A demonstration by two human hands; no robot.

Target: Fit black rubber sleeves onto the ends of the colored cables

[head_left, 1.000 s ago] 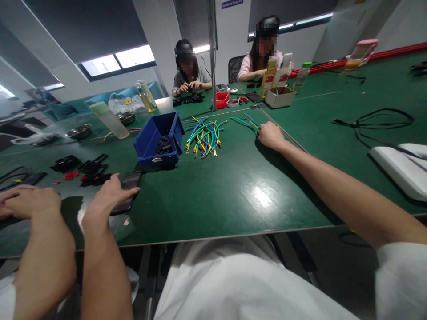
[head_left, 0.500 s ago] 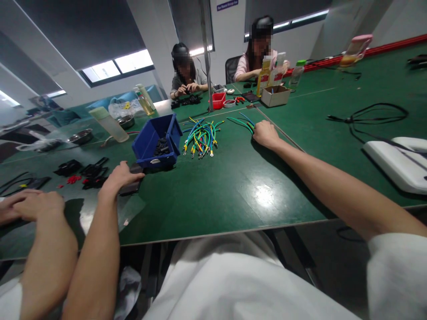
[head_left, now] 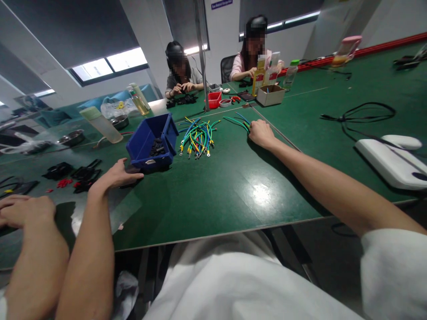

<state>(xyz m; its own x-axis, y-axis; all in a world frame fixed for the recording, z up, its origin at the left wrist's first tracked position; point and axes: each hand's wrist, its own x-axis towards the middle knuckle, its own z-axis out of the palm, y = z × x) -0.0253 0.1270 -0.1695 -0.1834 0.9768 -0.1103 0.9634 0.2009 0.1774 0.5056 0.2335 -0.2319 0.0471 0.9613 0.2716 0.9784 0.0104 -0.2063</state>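
Note:
My right hand rests on the green tabletop with its fingers closed around several green and blue wires, whose free ends stick out to the left. To its left lies a loose pile of green, blue, yellow and red wires with ring terminals. My left hand has its thumb stretched away from the fingers, low over a dark flat object that it mostly covers. Just beyond that hand stands a blue plastic bin with small black parts inside.
A neighbour's hand is close on the left, near black and red parts. A white device and a black cable lie on the right. Two people sit across the table, beyond bottles and a cardboard box.
The view has shifted slightly. My left hand now covers more of the dark flat object. My right hand stays at the wires, almost unmoved.

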